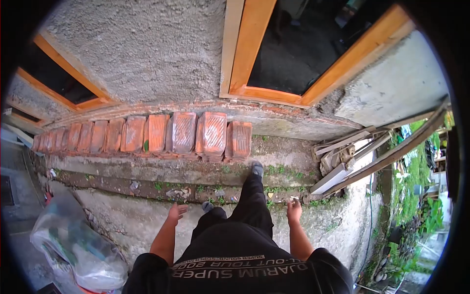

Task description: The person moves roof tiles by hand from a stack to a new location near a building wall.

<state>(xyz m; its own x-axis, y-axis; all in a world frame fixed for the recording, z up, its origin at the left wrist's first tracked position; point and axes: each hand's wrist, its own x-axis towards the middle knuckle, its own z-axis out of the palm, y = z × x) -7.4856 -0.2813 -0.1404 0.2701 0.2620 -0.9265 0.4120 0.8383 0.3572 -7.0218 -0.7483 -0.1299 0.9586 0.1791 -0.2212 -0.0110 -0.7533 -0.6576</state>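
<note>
My left hand (177, 212) hangs over the concrete beside my left leg, fingers stretched out and holding nothing. Between the fingers of my right hand (294, 211), on the other side of my body, is a small white stick that looks like a cigarette (293, 198). Ahead of me a long row of stacked reddish clay roof tiles (211, 132) lines the foot of the wall. The nearest stack to my forward foot (257, 169) is a lower one (239, 139) at the row's right end. Neither hand touches the tiles.
Wooden boards and broken blocks (338, 159) lean at the right, with a long curved plank (391, 152). Orange-framed windows (274, 95) are set in the rough wall (147, 54). A clear plastic bag (78, 245) lies at lower left. Low steps (132, 169) carry weeds and litter.
</note>
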